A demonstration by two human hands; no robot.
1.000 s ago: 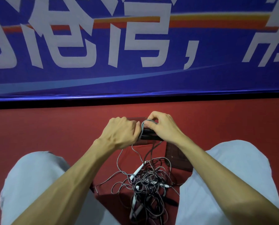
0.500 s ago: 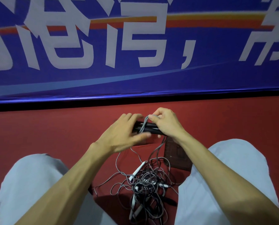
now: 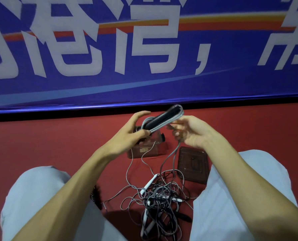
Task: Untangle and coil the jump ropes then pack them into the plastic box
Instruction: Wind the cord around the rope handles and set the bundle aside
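My left hand [image 3: 132, 133] grips the lower end of two black jump-rope handles [image 3: 162, 119] with grey rope looped lengthwise over them; the bundle tilts up to the right. My right hand [image 3: 191, 133] is beside the bundle's upper end and pinches the grey rope [image 3: 175, 150] that hangs down from it. That strand runs to a tangled heap of grey ropes [image 3: 160, 197] with white handles [image 3: 149, 184] on the red floor between my knees. The clear plastic box [image 3: 144, 150] stands on the floor below my left hand, partly hidden by it.
The box's dark lid [image 3: 193, 164] lies flat on the floor to the right of the box, by my right knee. A blue banner [image 3: 144, 49] with white characters hangs along the far edge of the red floor. My grey-trousered knees flank the rope heap.
Both hands have risen and moved apart. The handle bundle, held level between them before, now tilts up in my left hand, while my right hand has shifted onto the trailing rope.
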